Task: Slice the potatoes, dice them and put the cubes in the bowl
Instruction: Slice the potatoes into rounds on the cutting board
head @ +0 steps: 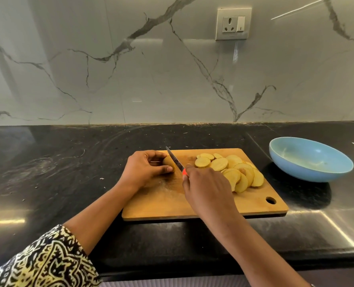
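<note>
Slicing: potato stub (pixel 169 163) pinched in left grip (pixel 146 165); knife (pixel 175 159) held in right grip (pixel 204 183), blade against stub's right face, tip pointed away.

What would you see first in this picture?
A pile of yellow potato slices lies on the cutting board. Beside it, the right hand holds a knife against the potato piece the left hand grips. A blue bowl sits on the counter, right of the board.

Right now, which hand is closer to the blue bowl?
Right. The right hand holds the knife, left of the bowl; the left hand grips the potato, farther left.
</note>
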Motion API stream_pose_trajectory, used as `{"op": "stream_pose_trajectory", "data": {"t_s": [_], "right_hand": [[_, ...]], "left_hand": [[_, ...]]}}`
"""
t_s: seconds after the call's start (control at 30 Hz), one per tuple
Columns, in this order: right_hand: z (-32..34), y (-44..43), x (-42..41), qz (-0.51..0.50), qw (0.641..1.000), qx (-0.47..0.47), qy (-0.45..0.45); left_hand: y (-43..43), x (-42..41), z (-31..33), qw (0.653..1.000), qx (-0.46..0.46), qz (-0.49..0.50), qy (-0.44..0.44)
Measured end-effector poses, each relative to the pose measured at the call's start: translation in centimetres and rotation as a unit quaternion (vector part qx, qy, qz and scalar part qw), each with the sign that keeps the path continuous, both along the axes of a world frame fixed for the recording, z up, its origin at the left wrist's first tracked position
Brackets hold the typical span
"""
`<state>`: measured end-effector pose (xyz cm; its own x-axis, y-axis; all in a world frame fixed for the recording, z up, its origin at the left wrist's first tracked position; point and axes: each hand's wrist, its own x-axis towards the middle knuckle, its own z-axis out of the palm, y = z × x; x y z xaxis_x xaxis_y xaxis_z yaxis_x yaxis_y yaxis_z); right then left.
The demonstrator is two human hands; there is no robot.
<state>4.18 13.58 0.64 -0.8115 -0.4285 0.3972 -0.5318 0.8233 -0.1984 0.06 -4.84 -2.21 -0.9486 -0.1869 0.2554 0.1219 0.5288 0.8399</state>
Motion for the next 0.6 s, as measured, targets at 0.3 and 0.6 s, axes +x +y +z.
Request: {"op": "stream_pose_trajectory", "data": {"t_s": [0.3,0.6], "right_hand": [[0.7,-1.3,-1.1,-0.004,0.997,0.06,-0.048],[1.1,-2.5,-1.9,0.012,0.992,0.092,-0.081]], "left_hand": [[0.3,0.1,0.2,1.0,-0.027,0.005,0.009],[0.5,0.6,0.3,0.999,-0.026,-0.011,0.021]]}}
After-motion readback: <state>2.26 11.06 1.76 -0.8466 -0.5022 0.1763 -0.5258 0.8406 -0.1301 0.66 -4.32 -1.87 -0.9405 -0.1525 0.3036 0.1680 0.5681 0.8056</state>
